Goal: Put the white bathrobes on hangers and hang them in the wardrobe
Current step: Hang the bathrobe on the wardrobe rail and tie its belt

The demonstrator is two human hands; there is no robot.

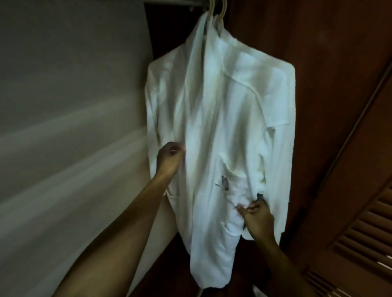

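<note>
The white bathrobes (222,127) hang in front of you inside the wardrobe, above both of your hands. You can see two pale hanger hooks (220,8) close together at the top, over a rail (176,2) that shows only at the upper edge. The picture is blurred, so you cannot tell well where one robe ends and the other begins; the cloth falls in long folds down past your hands.

Your left hand (170,156) is at the left edge of the robe, at about the middle of its height. Its fingers are curled and seem to pinch the cloth edge, but the blur hides the exact grip. Your right hand (255,214) is lower and to the right of the left one. Its fingers are bent and they pinch a bunch of white cloth, just below a pocket (239,176). A small dark label (224,182) sits on the cloth just above and to the left of this hand.

To the left of your left hand there is a pale wall (63,106). Behind the robes and to the right of your right hand you see the dark brown wooden panel (328,63) of the wardrobe. Further right and lower, a wooden door with slats (364,233) stands.
</note>
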